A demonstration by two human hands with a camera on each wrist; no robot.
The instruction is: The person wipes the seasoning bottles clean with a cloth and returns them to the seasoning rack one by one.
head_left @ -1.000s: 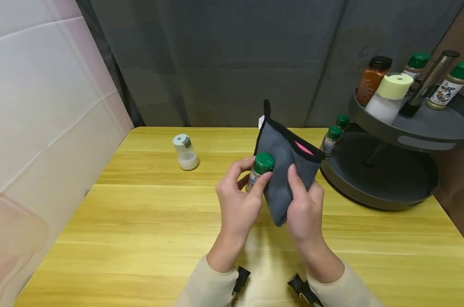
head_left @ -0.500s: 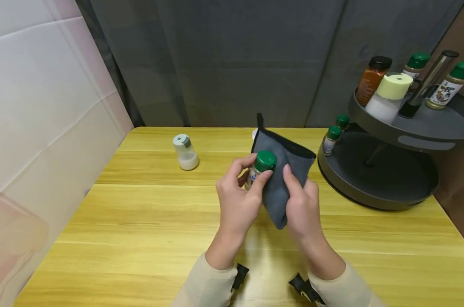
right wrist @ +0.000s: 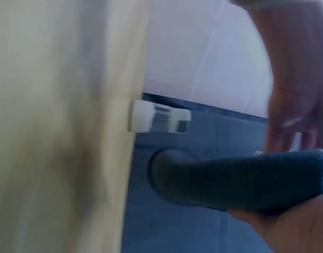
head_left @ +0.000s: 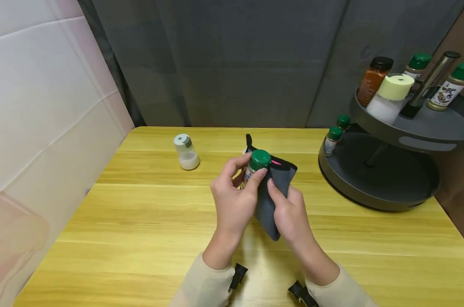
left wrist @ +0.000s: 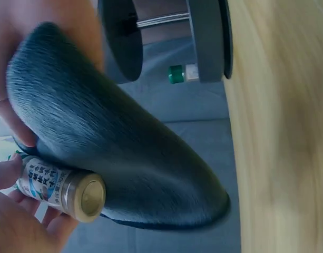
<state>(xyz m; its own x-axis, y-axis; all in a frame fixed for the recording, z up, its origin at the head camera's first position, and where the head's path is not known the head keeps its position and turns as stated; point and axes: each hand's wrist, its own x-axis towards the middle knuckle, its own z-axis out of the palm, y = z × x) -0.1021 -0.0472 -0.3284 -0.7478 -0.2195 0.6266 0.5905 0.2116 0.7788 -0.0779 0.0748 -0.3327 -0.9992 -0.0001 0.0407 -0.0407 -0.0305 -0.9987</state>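
In the head view my left hand (head_left: pixel 233 202) grips a small spice jar (head_left: pixel 260 159) with a green lid, fingers and thumb around its sides. Its printed label and tan base show in the left wrist view, where the jar (left wrist: pixel 42 182) lies against a grey cloth (left wrist: pixel 108 132). My right hand (head_left: pixel 291 215) holds that cloth, black-trimmed with a hanging loop and a bit of pink inside its top edge, thumb in front. The cloth touches the jar's right side and hides part of it. Most right fingers are behind the cloth.
A clear shaker (head_left: pixel 187 152) with white contents stands on the wooden table (head_left: pixel 139 238), left of the hands. On the right is a two-tier dark turntable rack (head_left: pixel 381 196) bearing several seasoning bottles. A dark curtain (head_left: pixel 216 64) hangs behind the table.
The cloth has come down and to the left, now closer round the jar's side. My right hand moved left and slightly down with it; my left hand shifted slightly left, still gripping the jar.
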